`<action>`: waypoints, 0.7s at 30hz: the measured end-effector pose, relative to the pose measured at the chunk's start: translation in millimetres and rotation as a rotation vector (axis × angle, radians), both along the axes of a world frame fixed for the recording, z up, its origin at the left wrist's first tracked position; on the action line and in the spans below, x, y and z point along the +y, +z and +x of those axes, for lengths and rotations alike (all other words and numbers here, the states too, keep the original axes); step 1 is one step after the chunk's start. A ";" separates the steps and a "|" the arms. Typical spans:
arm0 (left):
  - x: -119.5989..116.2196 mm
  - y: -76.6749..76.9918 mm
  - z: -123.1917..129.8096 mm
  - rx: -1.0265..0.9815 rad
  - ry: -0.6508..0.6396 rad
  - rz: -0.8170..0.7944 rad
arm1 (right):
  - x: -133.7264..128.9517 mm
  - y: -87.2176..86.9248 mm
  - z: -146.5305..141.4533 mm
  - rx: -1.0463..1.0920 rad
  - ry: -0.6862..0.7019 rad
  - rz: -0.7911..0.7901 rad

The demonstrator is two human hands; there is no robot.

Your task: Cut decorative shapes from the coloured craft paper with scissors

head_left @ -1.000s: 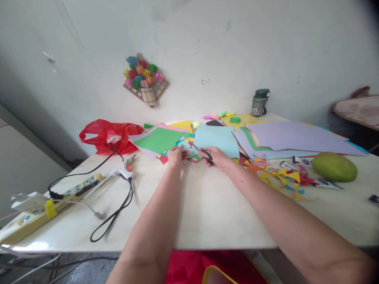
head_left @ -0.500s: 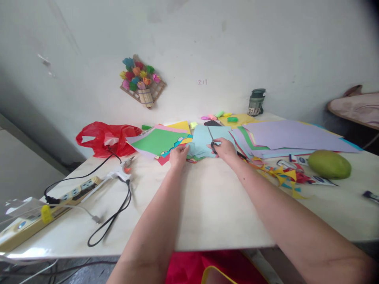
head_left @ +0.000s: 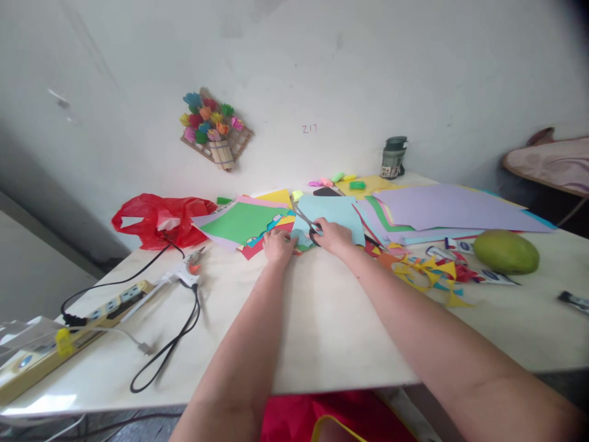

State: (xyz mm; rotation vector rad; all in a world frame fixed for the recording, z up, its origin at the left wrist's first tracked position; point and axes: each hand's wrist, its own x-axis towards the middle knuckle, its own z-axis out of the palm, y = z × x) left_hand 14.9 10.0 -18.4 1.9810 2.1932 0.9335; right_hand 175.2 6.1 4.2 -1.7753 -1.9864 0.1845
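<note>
Beside the near left corner of the blue sheet (head_left: 338, 209), the left hand (head_left: 278, 247) has bent fingers on paper bits (head_left: 300, 238); their grip is hidden. Over the sheet's near part, the right hand (head_left: 335, 236) curls its fingers around the scissors (head_left: 305, 217). The tips just swung to the sheet's left edge, so they point away from its middle.

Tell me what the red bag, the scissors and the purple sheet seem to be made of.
Red bag: thin, slightly shiny plastic, judging by its crumpled folds and highlights.
Scissors: probably metal blades, slim and grey; the dark handles may be plastic, but are too small to tell.
Purple sheet: matte paper or light card, thin-edged and evenly dull.
</note>
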 end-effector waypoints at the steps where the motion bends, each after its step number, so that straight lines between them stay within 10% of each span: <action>1: -0.2 0.2 0.2 0.011 0.000 -0.008 | -0.3 -0.2 -1.2 -0.031 0.007 -0.005; 8: 1.5 -1.5 0.8 0.034 -0.041 -0.061 | 6.1 -7.1 -1.5 0.031 0.114 -0.040; 21: 4.0 -3.5 -5.8 -0.038 -0.214 0.093 | 3.5 -5.2 -3.4 1.048 0.417 -0.224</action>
